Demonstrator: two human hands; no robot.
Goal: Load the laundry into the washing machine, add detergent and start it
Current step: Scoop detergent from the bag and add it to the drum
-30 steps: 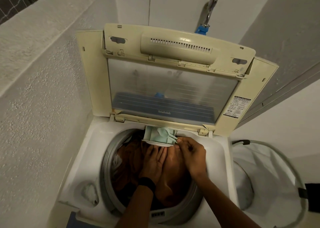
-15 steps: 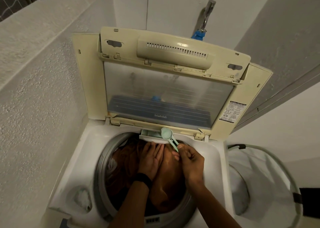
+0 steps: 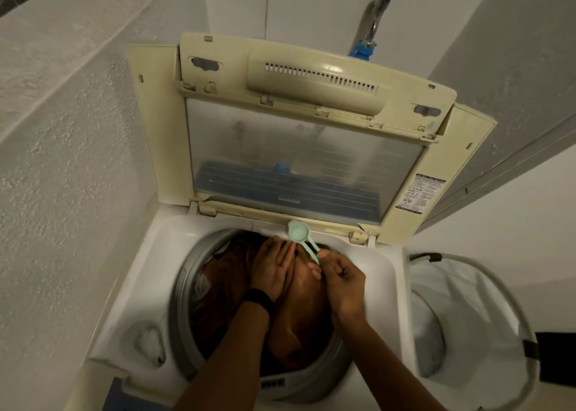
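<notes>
Right hand (image 3: 341,281) pinches the thin handle of a mint-green plastic scoop (image 3: 298,231) at the back rim of the drum (image 3: 184,286).
Left hand (image 3: 274,270) lies flat, fingers straight and together, fingertips seemingly against the white rim under the scoop's round bowl. Rumpled brown laundry (image 3: 308,304) fills the grey-ringed drum of the washing machine (image 3: 149,270), its yellowed plastic lid (image 3: 311,76) upright.

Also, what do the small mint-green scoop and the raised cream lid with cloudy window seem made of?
Small mint-green scoop: likely moulded plastic, matte; even pastel colour, thin handle. Raised cream lid: hard glossy plastic, yellowed; moulded vent slots, a highlight. Its cloudy window: translucent plastic or glass, unclear which.
</notes>
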